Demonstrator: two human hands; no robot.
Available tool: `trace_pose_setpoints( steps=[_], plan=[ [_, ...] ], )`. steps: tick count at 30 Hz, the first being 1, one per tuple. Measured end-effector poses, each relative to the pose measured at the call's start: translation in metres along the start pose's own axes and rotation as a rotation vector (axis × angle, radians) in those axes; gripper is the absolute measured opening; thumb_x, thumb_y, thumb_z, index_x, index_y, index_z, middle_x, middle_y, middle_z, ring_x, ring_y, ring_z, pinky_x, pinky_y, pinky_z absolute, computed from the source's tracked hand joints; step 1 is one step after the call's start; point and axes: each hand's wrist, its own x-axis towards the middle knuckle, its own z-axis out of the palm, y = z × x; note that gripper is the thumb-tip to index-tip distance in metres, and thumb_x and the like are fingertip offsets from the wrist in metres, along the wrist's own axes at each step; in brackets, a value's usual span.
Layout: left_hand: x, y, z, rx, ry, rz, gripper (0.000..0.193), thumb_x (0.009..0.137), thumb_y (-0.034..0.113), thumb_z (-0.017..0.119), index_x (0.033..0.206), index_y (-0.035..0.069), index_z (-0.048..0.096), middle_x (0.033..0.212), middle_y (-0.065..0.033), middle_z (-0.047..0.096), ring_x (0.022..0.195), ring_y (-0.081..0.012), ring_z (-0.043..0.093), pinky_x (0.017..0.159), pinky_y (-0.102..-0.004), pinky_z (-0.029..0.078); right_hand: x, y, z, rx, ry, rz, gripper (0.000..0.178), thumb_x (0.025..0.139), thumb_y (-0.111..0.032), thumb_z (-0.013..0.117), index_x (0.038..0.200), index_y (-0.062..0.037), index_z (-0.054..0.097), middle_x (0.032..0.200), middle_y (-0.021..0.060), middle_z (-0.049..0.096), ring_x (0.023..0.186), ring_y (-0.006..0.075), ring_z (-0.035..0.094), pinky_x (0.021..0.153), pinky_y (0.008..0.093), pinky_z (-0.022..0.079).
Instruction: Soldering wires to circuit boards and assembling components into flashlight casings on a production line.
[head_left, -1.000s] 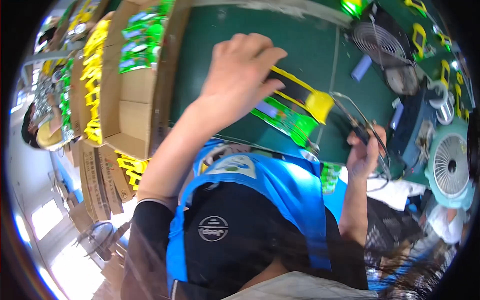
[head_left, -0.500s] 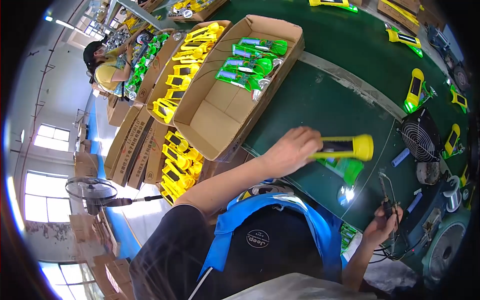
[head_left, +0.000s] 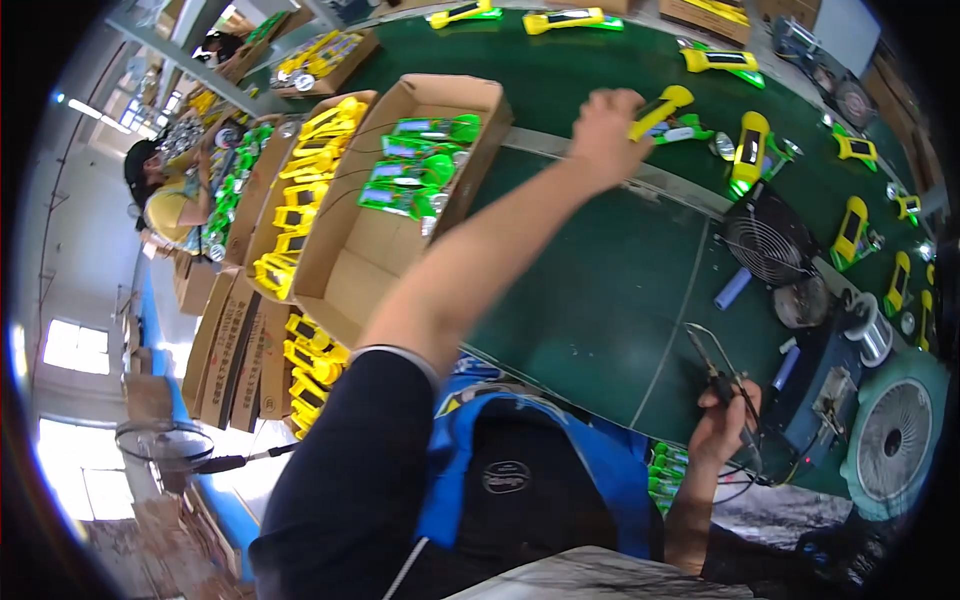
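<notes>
My left hand [head_left: 606, 142] reaches to the far side of the green bench, its fingers closed on a yellow flashlight housing [head_left: 664, 112]. Beside that housing is a green half [head_left: 686, 130] with a round reflector. Close to the bench's right front edge, my right hand [head_left: 722, 425] grips a soldering iron [head_left: 716, 372], whose bent tip points up and away from me. A cardboard box [head_left: 350, 262] on the left holds several green housings [head_left: 410, 170] fitted with blue batteries and wires.
Yellow housings [head_left: 300, 215] fill a second box farther left. A black fan [head_left: 768, 235], loose blue battery [head_left: 733, 288], solder spool [head_left: 868, 330] and pale green fan [head_left: 893, 440] stand right. More flashlights [head_left: 750, 150] lie on the far strip. A co-worker [head_left: 175, 205] works at far left.
My left hand has carried the flashlight housing from the near middle of the bench to the far strip. My right hand still holds the soldering iron. The view has shifted.
</notes>
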Motion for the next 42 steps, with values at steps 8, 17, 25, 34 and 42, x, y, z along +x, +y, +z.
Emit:
trace_pose_setpoints(
  steps=[8, 17, 25, 34, 42],
  plan=[
    [-0.083, -0.144, -0.314, 0.837, 0.174, -0.162, 0.043, 0.077, 0.011, 0.065, 0.118, 0.016, 0.055, 0.116, -0.0102, 0.057, 0.113, -0.0324, 0.051, 0.093, -0.0479, 0.04, -0.002, 0.012, -0.043, 0.064, -0.144, -0.055, 0.033, 0.092, -0.028, 0.056, 0.117, -0.0076, 0.051, 0.111, 0.0063, 0.057, 0.097, 0.0168, 0.054, 0.077, 0.0276, 0.043],
    [-0.141, -0.3, -0.364, 1.107, -0.342, -0.198, 0.104, 0.057, 0.03, 0.083, 0.144, 0.01, 0.03, 0.148, -0.0092, 0.035, 0.139, -0.024, 0.029, 0.109, -0.0478, 0.026, 0.022, 0.018, -0.027, -0.074, 0.062, -0.082, 0.027, 0.094, -0.023, 0.053, 0.114, -0.0057, 0.053, 0.102, 0.0077, 0.061, 0.078, 0.0166, 0.056, 0.073, 0.0304, 0.048],
    [-0.068, -0.343, -0.351, 0.594, -0.647, -0.159, 0.124, 0.043, 0.022, 0.09, 0.147, 0.014, 0.022, 0.134, -0.0214, 0.044, 0.129, -0.0376, 0.04, 0.104, -0.0493, 0.034, 0.034, 0.017, -0.05, -0.028, 0.019, -0.076, 0.023, 0.093, -0.025, 0.058, 0.104, -0.0057, 0.055, 0.089, 0.0091, 0.059, 0.067, 0.0164, 0.056, 0.06, 0.0297, 0.046],
    [-0.096, -0.351, -0.346, 0.43, -0.563, -0.17, 0.09, 0.053, 0.025, 0.082, 0.135, 0.022, 0.045, 0.136, -0.0147, 0.041, 0.122, -0.0363, 0.046, 0.102, -0.0518, 0.036, 0.015, -0.001, 0.025, -0.093, 0.123, -0.074, 0.026, 0.091, -0.026, 0.057, 0.101, -0.0027, 0.052, 0.07, 0.0075, 0.058, 0.063, 0.0144, 0.054, 0.062, 0.0273, 0.044],
    [-0.116, -0.338, -0.336, 0.651, -0.243, -0.02, 0.08, 0.059, 0.018, 0.078, 0.129, 0.008, 0.041, 0.118, -0.0163, 0.053, 0.114, -0.0362, 0.048, 0.101, -0.0465, 0.036, 0.006, -0.003, 0.04, -0.094, 0.253, -0.106, 0.021, 0.089, -0.021, 0.058, 0.098, -0.0029, 0.053, 0.071, 0.0088, 0.06, 0.059, 0.0159, 0.055, 0.06, 0.0266, 0.045]
  ],
)
